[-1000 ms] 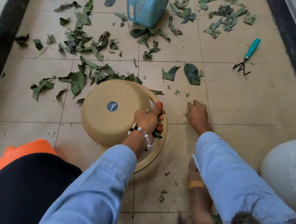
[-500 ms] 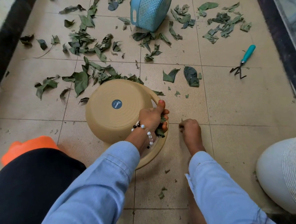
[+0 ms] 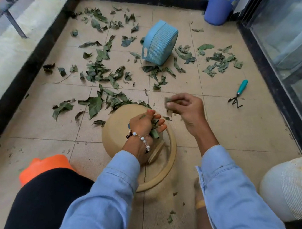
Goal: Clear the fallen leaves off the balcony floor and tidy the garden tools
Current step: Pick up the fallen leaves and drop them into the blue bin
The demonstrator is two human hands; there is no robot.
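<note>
The left hand [image 3: 144,126] grips a wad of collected leaves [image 3: 154,130] while the right hand [image 3: 184,107] pinches 1 leaf piece [image 3: 167,100], apparently to add it.

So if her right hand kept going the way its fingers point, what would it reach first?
The right hand, pinching a leaf scrap, points left and slightly away. It would probably first meet the leaves heaped just beyond the upturned tan basin, though depth is hard to judge.
</note>
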